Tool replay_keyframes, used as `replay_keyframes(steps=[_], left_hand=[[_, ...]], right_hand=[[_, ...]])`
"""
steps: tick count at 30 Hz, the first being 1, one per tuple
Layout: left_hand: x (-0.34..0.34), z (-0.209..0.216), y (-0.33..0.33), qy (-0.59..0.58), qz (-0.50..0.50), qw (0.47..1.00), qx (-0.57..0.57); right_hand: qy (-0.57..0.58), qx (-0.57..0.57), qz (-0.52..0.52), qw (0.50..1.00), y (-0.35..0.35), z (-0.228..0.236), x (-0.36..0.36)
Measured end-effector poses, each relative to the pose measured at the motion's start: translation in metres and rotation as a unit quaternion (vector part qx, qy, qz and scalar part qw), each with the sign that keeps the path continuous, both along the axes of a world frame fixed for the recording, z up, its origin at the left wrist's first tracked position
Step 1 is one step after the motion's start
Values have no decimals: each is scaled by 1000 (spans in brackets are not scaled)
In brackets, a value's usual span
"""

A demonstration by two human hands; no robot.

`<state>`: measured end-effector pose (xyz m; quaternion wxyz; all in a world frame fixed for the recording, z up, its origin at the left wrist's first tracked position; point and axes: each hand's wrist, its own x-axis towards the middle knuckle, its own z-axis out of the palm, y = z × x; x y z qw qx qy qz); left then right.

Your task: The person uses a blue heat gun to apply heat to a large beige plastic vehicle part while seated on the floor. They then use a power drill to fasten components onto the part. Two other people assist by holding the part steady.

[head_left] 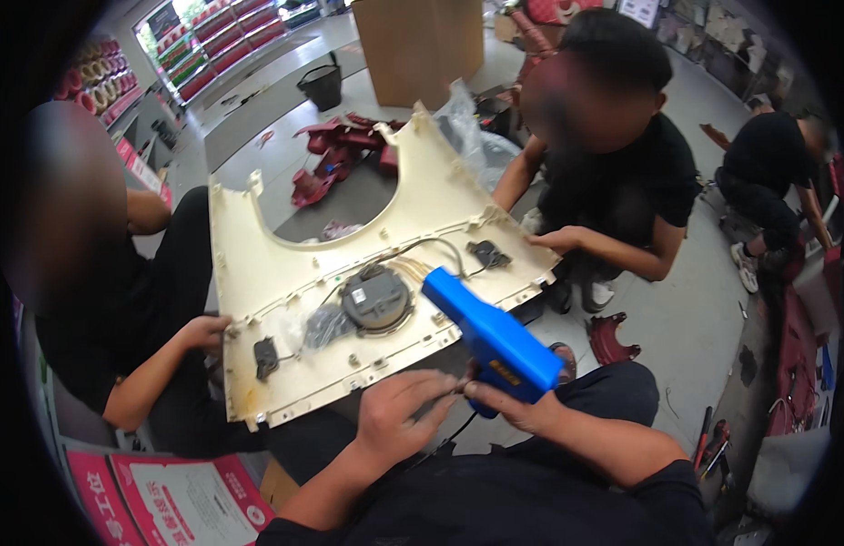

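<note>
My right hand (522,409) grips a blue pistol-shaped power tool (499,341), its nose pointing up and left over the panel's edge. A thin black cord (455,434) hangs below the tool. My left hand (399,409) has its fingertips pinched together against the right fingertips; whatever sits between them is too small to make out. Just beyond my hands a cream plastic panel (258,309) with a large round cutout shows its inner side. On it are a round dark grey unit (374,298), clear plastic wrap (329,325), wires and two small black parts, one a black bracket (266,357).
Two people hold the panel: one person's hand (206,333) at its left edge, another's hand (558,240) at its right. Dark red broken pieces (335,150), a cardboard box (420,53) and a black bucket (323,85) lie behind. Hand tools (716,448) are at right.
</note>
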<state>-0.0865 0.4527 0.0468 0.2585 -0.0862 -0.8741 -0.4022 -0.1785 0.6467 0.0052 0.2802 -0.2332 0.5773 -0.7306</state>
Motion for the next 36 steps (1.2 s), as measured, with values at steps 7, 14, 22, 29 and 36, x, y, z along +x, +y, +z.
replay_keyframes(steps=[7,14,22,29,36], left_hand=[[-6,-6,6,-68,-7,997,48],[3,-13,-7,-222,17,973,59],[0,-23,-23,-147,15,989,15],[-10,-28,-45,-195,73,889,407],[-16,-3,-70,-129,32,833,538]], right_hand=[[115,36,-9,993,-2,-13,-9],[248,87,-11,965,-5,-25,-3],[11,88,33,996,-18,3,-4],[-105,40,31,993,-17,11,-4],[-29,18,77,996,-14,15,-16]])
